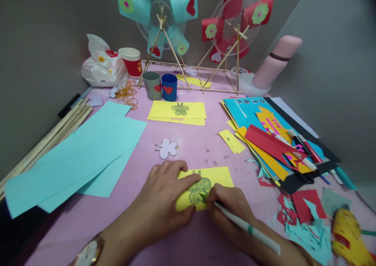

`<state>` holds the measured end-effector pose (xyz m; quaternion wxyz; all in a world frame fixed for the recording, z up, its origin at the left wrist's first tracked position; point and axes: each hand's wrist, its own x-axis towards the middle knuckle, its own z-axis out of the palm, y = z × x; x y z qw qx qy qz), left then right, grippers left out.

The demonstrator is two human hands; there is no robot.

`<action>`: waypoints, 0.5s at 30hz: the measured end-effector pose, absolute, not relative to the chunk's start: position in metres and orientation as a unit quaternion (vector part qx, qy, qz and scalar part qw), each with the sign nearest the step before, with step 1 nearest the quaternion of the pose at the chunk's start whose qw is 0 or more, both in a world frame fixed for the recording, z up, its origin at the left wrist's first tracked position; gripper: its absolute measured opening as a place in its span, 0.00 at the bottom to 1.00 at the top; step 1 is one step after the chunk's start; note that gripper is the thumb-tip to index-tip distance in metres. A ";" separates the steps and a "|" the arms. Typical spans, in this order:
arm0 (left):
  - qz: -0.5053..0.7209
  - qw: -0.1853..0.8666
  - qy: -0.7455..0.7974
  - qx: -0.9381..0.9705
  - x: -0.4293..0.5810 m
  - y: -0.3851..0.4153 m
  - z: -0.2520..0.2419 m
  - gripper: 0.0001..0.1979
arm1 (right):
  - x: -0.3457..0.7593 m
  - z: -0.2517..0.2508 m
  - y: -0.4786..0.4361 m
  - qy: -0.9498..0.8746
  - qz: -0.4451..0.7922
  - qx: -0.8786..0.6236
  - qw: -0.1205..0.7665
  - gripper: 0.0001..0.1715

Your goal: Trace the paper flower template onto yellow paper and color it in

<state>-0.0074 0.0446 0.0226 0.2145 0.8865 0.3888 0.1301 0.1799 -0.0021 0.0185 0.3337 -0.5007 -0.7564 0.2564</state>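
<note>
A yellow paper strip lies on the pink table near the front edge, with a green flower shape drawn on it. My left hand presses flat on the strip's left end, fingers spread over it. My right hand is closed round a white pen whose tip touches the green drawing.
Light blue sheets and wooden sticks lie at the left. A white flower cutout, another yellow strip, two small cups, two paper wheels on stick frames, a stack of coloured paper and scraps surround it.
</note>
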 end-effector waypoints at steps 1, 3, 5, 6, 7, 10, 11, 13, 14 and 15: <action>0.134 0.213 0.389 0.886 -0.008 0.044 0.022 0.25 | 0.179 0.019 -0.002 -0.755 0.256 -0.502 0.336 0.08; 0.142 0.210 0.386 0.887 -0.008 0.044 0.021 0.26 | 0.179 0.019 -0.002 -0.753 0.251 -0.503 0.342 0.08; 0.149 0.208 0.385 0.887 -0.008 0.043 0.020 0.26 | 0.179 0.018 -0.002 -0.752 0.241 -0.504 0.349 0.07; 0.149 0.209 0.385 0.886 -0.008 0.043 0.019 0.27 | 0.180 0.018 -0.002 -0.751 0.236 -0.506 0.352 0.07; 0.148 0.212 0.385 0.886 -0.009 0.042 0.019 0.27 | 0.180 0.017 -0.002 -0.750 0.233 -0.507 0.356 0.08; 0.142 0.215 0.388 0.885 -0.009 0.042 0.020 0.26 | 0.181 0.015 -0.004 -0.741 0.232 -0.517 0.360 0.07; 0.140 0.216 0.389 0.885 -0.009 0.043 0.020 0.27 | 0.181 0.015 -0.004 -0.740 0.236 -0.519 0.358 0.07; 0.140 0.217 0.390 0.884 -0.008 0.043 0.021 0.27 | 0.182 0.014 -0.005 -0.737 0.244 -0.522 0.354 0.07; 0.140 0.218 0.390 0.884 -0.008 0.043 0.021 0.27 | 0.183 0.014 -0.006 -0.736 0.248 -0.522 0.353 0.08; 0.141 0.219 0.390 0.883 -0.008 0.043 0.021 0.27 | 0.183 0.014 -0.006 -0.734 0.252 -0.522 0.353 0.08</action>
